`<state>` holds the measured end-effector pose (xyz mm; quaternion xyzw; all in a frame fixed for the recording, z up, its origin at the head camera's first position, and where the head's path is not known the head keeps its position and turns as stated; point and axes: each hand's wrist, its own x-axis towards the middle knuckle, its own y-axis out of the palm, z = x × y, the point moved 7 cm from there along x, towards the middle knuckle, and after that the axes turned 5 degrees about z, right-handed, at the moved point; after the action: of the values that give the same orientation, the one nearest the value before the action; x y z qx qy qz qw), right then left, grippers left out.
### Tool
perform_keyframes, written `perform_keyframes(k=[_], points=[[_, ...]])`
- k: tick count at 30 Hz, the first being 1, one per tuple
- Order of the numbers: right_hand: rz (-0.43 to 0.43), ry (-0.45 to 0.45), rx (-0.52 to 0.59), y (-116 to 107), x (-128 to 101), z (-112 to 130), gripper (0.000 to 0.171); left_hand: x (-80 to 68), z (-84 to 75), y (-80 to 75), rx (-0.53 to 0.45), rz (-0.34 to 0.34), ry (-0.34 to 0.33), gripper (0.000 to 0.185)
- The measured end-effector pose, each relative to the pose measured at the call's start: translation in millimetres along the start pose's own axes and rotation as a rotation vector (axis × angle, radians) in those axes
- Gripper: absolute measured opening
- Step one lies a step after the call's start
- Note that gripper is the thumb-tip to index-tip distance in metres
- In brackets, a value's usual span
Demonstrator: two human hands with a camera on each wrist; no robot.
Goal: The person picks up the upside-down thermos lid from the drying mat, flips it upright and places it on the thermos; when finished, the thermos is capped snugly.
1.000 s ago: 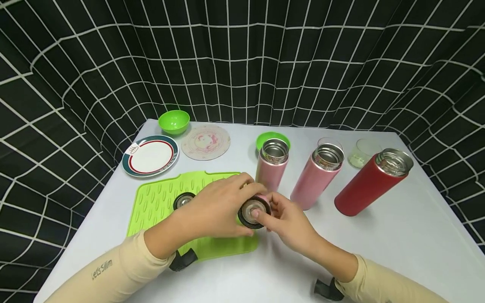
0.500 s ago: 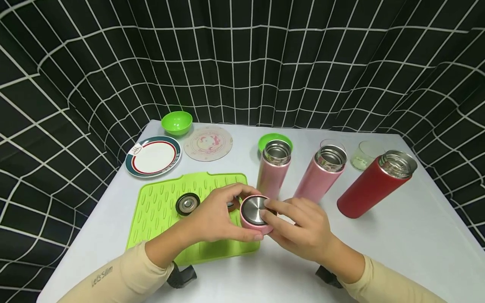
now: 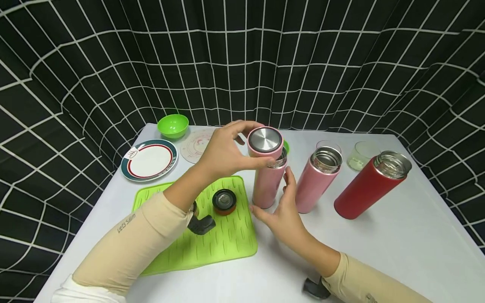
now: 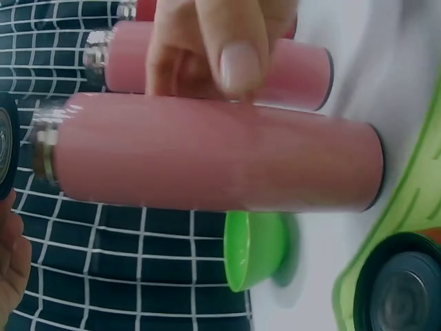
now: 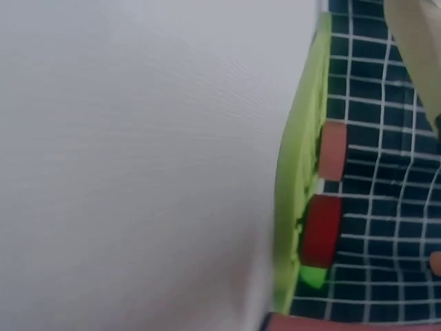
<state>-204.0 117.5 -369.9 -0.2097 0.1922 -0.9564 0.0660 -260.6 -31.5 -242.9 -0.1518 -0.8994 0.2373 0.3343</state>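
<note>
Gripping a pink lid [image 3: 265, 142] with a steel top between curled fingers and thumb, the left hand [image 3: 223, 149] holds it just above the open steel mouth of a pink flask [image 3: 268, 181] standing upright on the white worktop [image 3: 379, 252]. Directly below that hand, the right hand [image 3: 282, 210] rests with straight, relaxed fingers against the flask's lower body, thumb on one side and fingers on the other. Behind the left forearm, a red-rimmed lid [image 3: 224, 201] lies on the green ribbed mat [image 3: 223, 240]. Beyond the right hand's fingers stand a second pink flask [image 3: 316, 179] and a tilted red flask [image 3: 369, 183], both uncapped.
</note>
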Motion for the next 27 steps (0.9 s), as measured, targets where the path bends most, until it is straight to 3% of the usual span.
perform_keyframes(k=[5,9,16,20,27], points=[[-0.018,0.231,0.185,11.3,13.1,-29.2,0.102,13.1,13.8,14.2,0.018,0.04,-0.098,0.063],[-0.036,0.322,0.194,13.8,19.0,-44.8,0.081,15.0,17.3,22.2,0.047,0.068,-0.113,0.064],[-0.036,0.362,0.094,8.0,22.1,-52.5,0.069,13.9,25.6,30.5,0.016,0.103,-0.134,0.062],[-0.031,0.353,0.074,7.9,23.2,-51.6,0.069,12.5,28.9,33.8,-0.02,0.118,-0.107,0.06],[-0.033,0.356,0.043,7.6,23.8,-52.6,0.068,9.6,30.4,41.1,-0.124,0.152,-0.068,0.073]])
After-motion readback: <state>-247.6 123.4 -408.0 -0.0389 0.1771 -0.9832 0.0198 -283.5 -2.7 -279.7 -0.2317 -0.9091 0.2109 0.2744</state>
